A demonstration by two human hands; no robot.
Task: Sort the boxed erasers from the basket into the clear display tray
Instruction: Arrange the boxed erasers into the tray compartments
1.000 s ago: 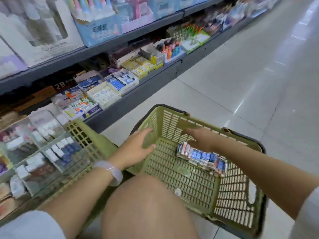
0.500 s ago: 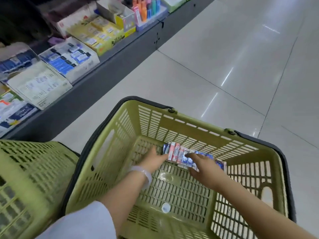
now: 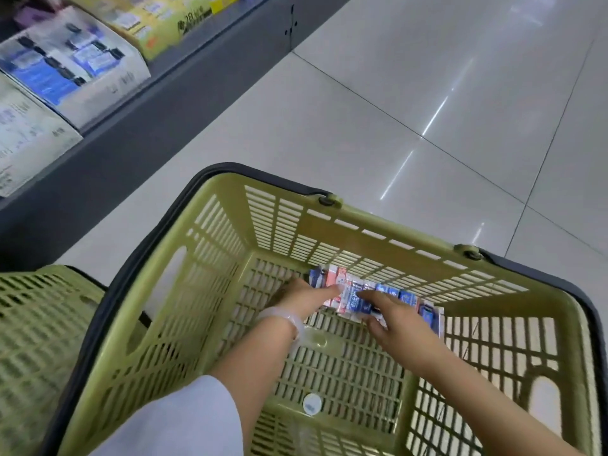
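Observation:
A green slatted basket [image 3: 348, 209] with dark handles stands on the floor in front of me. A row of boxed erasers [image 3: 342, 286], blue, red and white, lies along the bottom against its far wall. My left hand [image 3: 302, 299] reaches in with fingers stretched flat onto the left end of the row. My right hand [image 3: 396, 319] lies over the row's middle and right part, index finger extended, thumb below the boxes. Neither hand plainly grips a box. The clear display tray is out of view.
A second green basket [image 3: 36, 340] sits at the left edge. A grey low shelf [image 3: 138, 120] with boxed stationery [image 3: 75, 60] runs along the upper left. Glossy white floor tiles [image 3: 427, 93] fill the right and far side.
The view has tilted down and moved closer to the basket. Both hands have slid forward onto the eraser row; a second ago the left hand rested on the basket rim.

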